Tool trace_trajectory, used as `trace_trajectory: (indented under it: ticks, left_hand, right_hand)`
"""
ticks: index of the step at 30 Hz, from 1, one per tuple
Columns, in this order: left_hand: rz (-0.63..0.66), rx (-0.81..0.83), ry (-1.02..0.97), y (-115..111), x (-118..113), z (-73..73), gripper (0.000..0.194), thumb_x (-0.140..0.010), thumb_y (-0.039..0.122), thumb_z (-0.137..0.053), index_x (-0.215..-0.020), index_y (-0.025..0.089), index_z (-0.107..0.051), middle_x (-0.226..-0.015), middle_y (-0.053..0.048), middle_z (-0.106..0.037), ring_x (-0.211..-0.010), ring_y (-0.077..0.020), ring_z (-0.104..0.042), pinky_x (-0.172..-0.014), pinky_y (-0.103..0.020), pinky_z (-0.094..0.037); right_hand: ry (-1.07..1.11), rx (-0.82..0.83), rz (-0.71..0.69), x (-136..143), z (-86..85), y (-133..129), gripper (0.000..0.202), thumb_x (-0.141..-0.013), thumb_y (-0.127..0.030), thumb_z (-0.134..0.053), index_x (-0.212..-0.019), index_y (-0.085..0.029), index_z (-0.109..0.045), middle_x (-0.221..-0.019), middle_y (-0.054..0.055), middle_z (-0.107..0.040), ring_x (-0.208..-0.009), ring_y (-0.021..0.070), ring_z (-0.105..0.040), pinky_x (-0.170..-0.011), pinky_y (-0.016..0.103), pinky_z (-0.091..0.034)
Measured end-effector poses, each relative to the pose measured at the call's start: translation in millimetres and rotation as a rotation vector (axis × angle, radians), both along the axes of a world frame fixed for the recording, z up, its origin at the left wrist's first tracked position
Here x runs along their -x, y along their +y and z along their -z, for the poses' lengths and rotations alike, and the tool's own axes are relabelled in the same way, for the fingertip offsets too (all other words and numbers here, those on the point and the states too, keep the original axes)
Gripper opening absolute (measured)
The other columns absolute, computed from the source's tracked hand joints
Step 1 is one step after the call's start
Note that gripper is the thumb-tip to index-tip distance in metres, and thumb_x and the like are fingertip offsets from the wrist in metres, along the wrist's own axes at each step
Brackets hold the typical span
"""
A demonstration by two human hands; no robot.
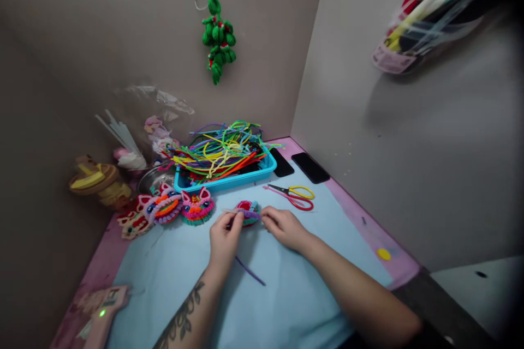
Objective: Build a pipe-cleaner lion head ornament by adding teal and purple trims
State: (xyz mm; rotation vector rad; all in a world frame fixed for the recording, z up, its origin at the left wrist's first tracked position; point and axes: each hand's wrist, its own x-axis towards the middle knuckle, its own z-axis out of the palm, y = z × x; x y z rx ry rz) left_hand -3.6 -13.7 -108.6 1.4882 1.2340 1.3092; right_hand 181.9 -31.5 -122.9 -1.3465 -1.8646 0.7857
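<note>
My left hand (pixel 224 234) pinches one end of a short, bunched purple pipe cleaner (pixel 250 214) above the blue mat. At its other end the fingertips of my right hand (pixel 284 227) are closed together. Just behind the purple piece lies a small red, pink and teal pipe-cleaner piece (pixel 254 206), partly covered by it and by my fingers. A tail of purple pipe cleaner (pixel 250 271) slants across the mat below my left hand; whether it joins the held piece cannot be seen. Scissors (pixel 301 195) with red and yellow handles lie open beyond my right hand.
Colourful pipe cleaners fill a blue tray (pixel 229 181) at the back. Several pipe-cleaner animal heads (pixel 198 207) sit at the left. Two dark phones (pixel 310 168) lie back right. A pink glue gun (pixel 107 311) with a green light rests front left. A green ornament (pixel 219 35) hangs above.
</note>
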Motion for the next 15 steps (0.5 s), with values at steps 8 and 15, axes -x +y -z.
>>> trace_trajectory:
  ticks: [8, 15]
  left_hand:
    - [0.097, -0.013, 0.035, -7.2, -3.7, -6.9, 0.019, -0.077, 0.033, -0.062, -0.077, 0.017, -0.073, -0.077, -0.005, -0.068, -0.074, -0.0184, -0.060, -0.070, -0.027, -0.045]
    - [0.081, 0.048, 0.058, -12.0, -5.8, 1.2, 0.018, -0.077, 0.033, -0.062, -0.076, 0.019, -0.074, -0.083, -0.007, -0.071, -0.079, -0.0209, -0.062, -0.074, -0.029, -0.047]
  right_hand:
    - [0.206, 0.070, -0.042, 7.5, -4.1, -6.6, 0.026, -0.089, -0.032, -0.045, -0.103, -0.018, -0.062, -0.071, 0.000, -0.063, -0.062, 0.0119, -0.058, -0.059, 0.023, -0.045]
    - [0.121, -0.009, 0.049, 6.9, 4.1, -12.5, 0.017, -0.089, -0.029, -0.047, -0.089, -0.020, -0.062, -0.071, 0.001, -0.064, -0.064, 0.0141, -0.058, -0.061, 0.024, -0.045]
